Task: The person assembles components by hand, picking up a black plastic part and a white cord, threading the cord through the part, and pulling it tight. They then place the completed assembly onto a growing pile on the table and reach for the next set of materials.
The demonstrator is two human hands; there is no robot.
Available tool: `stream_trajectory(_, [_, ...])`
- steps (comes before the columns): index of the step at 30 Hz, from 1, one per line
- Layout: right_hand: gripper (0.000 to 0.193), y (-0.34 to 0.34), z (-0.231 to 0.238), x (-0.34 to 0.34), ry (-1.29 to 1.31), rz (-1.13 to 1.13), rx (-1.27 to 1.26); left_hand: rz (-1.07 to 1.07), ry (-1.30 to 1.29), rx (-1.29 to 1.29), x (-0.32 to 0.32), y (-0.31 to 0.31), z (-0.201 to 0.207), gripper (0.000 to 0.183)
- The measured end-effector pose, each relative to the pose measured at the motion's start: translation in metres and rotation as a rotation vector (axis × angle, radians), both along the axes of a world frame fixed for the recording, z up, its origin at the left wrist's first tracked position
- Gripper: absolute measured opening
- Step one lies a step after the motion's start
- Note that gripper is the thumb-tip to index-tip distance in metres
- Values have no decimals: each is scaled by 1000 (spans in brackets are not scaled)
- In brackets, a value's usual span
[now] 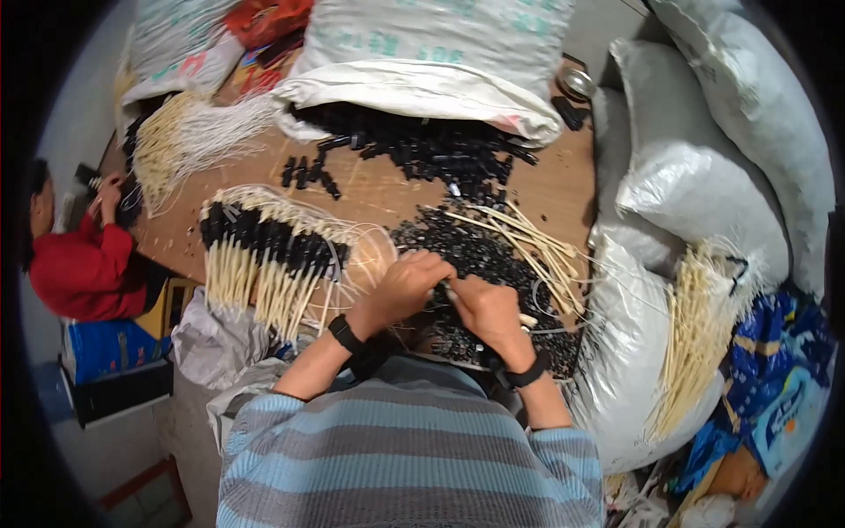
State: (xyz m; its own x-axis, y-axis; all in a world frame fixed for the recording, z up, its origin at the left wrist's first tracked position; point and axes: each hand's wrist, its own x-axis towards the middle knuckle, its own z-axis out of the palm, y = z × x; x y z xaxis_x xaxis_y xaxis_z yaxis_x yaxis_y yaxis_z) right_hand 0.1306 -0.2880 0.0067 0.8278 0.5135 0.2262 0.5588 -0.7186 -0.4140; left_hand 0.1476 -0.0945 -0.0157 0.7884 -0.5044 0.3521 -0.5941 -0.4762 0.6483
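one striped sweater (405, 449) — two hands (407, 283)

Person in red (88, 275) over on the left, kinda blue package (114, 348) nearer. Fat whitish sacks (704, 189) piled right, blue plastic packaging (764, 341) nearer right, red bag (264, 22) far left-ish.

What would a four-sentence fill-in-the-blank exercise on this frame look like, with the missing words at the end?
1. The bare left hand and bare right hand work close together over a heap of small, shiny pieces coloured ____.
2. The row of cream-and-black sticks lies on the wearer's ____ side.
3. A black band circles each ____.
4. The co-worker's long sleeve is coloured ____.

Missing words: black; left; wrist; red.
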Motion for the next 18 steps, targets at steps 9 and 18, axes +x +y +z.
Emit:
stream_trajectory(9, [6,-7,11,7,-67,-208,26,85,-8,376,-16,0,37,38])
stream_trajectory(18, [17,-51,11,5,772,29,1361,483,381,-79,-17,32,-21,24])
